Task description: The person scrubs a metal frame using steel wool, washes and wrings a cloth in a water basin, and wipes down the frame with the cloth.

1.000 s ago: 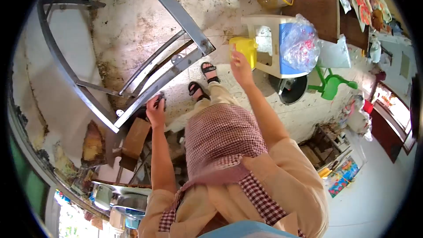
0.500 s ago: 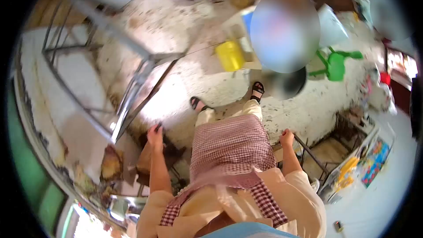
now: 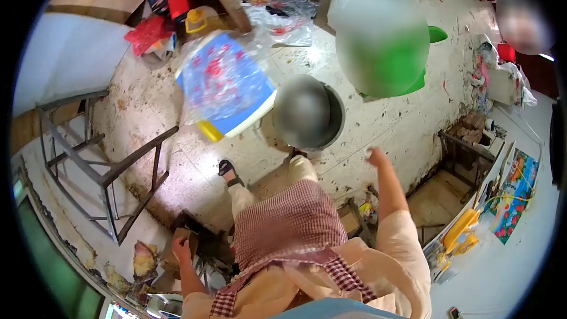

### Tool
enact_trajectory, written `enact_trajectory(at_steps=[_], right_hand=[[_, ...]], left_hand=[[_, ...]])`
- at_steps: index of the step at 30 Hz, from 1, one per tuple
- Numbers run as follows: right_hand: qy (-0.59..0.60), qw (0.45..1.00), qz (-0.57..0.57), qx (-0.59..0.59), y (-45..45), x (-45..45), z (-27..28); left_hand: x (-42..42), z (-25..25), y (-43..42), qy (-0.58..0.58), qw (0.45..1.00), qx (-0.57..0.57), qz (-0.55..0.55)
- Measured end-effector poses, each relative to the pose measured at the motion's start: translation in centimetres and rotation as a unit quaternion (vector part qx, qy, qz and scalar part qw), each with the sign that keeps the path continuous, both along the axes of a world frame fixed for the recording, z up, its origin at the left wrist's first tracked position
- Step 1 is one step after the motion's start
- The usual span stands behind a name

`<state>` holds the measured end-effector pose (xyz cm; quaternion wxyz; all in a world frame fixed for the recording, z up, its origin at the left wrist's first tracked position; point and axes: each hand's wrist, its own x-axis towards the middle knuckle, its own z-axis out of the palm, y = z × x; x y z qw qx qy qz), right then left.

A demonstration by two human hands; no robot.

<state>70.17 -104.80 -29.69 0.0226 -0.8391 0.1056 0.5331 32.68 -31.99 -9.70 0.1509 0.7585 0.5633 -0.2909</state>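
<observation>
My left hand point(image 3: 182, 249) hangs low at the left, its fingers closed round a small dark object that I cannot make out. A brown cardboard box point(image 3: 190, 241) is next to it. My right hand point(image 3: 375, 156) is raised over the floor at the right, with its fingers curled and nothing visible in them. A metal pot point(image 3: 335, 119), partly blurred, is ahead between my hands. To its left is a blue-and-white stool top point(image 3: 245, 97) covered with clear plastic. One sandalled foot point(image 3: 227, 168) shows on the dirty tiles.
Metal frames point(image 3: 112, 171) stand along the left wall. A green stool point(image 3: 407, 85), partly blurred, is beyond the pot at the right. Another dark frame point(image 3: 466, 145) is at the right wall. Plastic bags and a red bag point(image 3: 147, 35) lie at the back left.
The view has moved forward and turned, and the stool and pot are nearer. The metal frames have shifted left. My right hand has swung back, then forward again. My left hand is lower.
</observation>
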Motion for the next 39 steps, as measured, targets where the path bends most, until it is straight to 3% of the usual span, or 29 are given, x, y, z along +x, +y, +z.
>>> enact_trajectory(at_steps=[1, 3, 4, 5, 8, 9, 12, 15, 18, 20, 22, 24, 28, 30, 36, 39], right_hand=[[-0.064, 0.987, 0.135, -0.056, -2.1, 5.1, -1.2], [-0.376, 0.911, 0.134, -0.102, -7.2, 15.9, -3.8], [-0.416, 0.899, 0.125, -0.049, -5.9, 23.1, 1.0], [-0.621, 0.746, 0.24, 0.023, -7.1, 28.5, 1.5], [-0.576, 0.755, 0.293, -0.115, -3.0, 39.3, 9.9], [-0.567, 0.745, 0.323, -0.143, -2.8, 41.4, 10.1], [-0.411, 0.781, 0.421, -0.21, -6.2, 45.2, 6.8], [-0.401, 0.863, 0.261, -0.162, -4.5, 43.5, 6.6], [-0.352, 0.788, 0.449, -0.23, -3.8, 43.4, 6.7], [-0.511, 0.677, 0.512, -0.133, -10.2, 42.8, 0.4], [-0.289, 0.758, 0.552, -0.194, -9.2, 40.6, -0.2], [-0.242, 0.766, 0.567, -0.183, -6.4, 36.5, 1.6], [-0.156, 0.684, 0.677, -0.221, -6.8, 28.5, 1.3], [-0.033, 0.713, 0.669, -0.206, -5.3, 25.2, 3.2], [0.022, 0.721, 0.664, -0.197, -2.3, 14.0, 3.2], [0.0, 0.826, 0.53, -0.191, 0.8, 8.6, 3.5]], left_hand=[[1.9, 0.2, -1.8, 0.025, 0.999, 0.016, -0.012], [5.0, 0.9, -4.7, 0.027, 0.999, -0.002, -0.033], [5.4, 1.7, -5.6, 0.033, 0.998, -0.01, -0.043], [4.6, 1.3, -5.8, 0.036, 0.994, -0.004, -0.1], [5.1, 2.2, -8.6, 0.019, 0.997, 0.03, -0.07], [3.3, 1.4, -8.3, 0.039, 0.991, 0.052, -0.115], [1.7, 0.8, -9.0, 0.002, 0.992, 0.033, -0.118], [0.2, -0.5, -9.6, -0.044, 0.998, -0.003, -0.044], [0.9, -0.6, -10.6, -0.003, 0.996, 0.013, -0.092], [1.9, -0.8, -11.1, -0.016, 0.996, 0.024, -0.079], [2.2, 0.0, -12.6, -0.039, 0.997, 0.037, -0.056], [-0.3, -0.6, -12.0, -0.024, 0.997, 0.02, -0.068], [-0.6, -0.3, -11.6, -0.037, 0.999, -0.004, -0.011], [-0.9, 0.3, -11.0, -0.032, 0.999, -0.015, -0.004], [-2.9, 0.2, -6.8, -0.033, 0.998, -0.021, -0.041], [-6.4, -1.0, -2.5, -0.051, 0.997, -0.035, -0.039]])
